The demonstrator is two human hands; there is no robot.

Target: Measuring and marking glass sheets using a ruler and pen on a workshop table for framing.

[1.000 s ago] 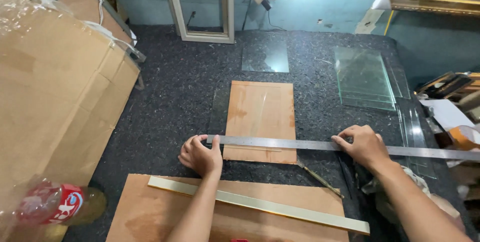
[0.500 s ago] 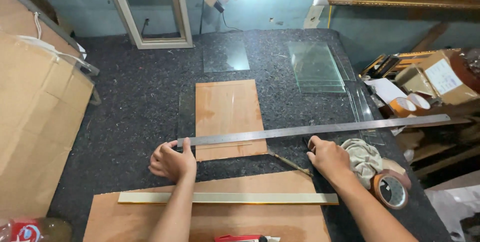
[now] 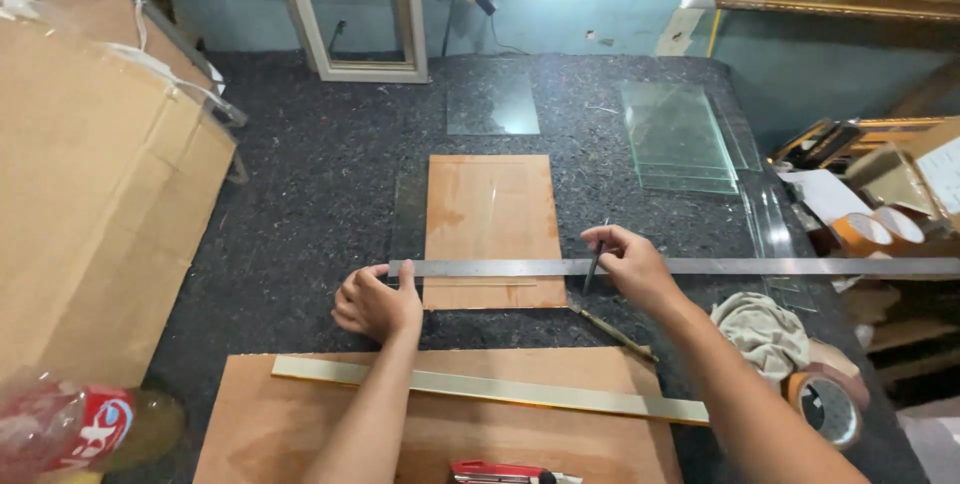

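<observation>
Left hand [image 3: 378, 302] pins steel ruler [image 3: 700, 267] — right hand [image 3: 628, 262] grips cutter [image 3: 594, 262].

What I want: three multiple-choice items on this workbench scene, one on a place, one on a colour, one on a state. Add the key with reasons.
1. Where does the steel ruler lie?
A. On the cardboard box
B. Across the near end of the small wooden board
C. Propped against the wall

2. What colour is the utility knife at the bottom edge?
A. Red
B. Blue
C. Green

3. What is the right hand doing?
A. Lying flat and empty
B. Gripping the tape roll
C. Pinching a thin tool against the ruler

Key: 1 B, the ruler crosses the board near its close end, with the left hand pressing its end. 2 A, its body shows red. 3 C, the fingers close on the tool at the ruler's edge.
</observation>
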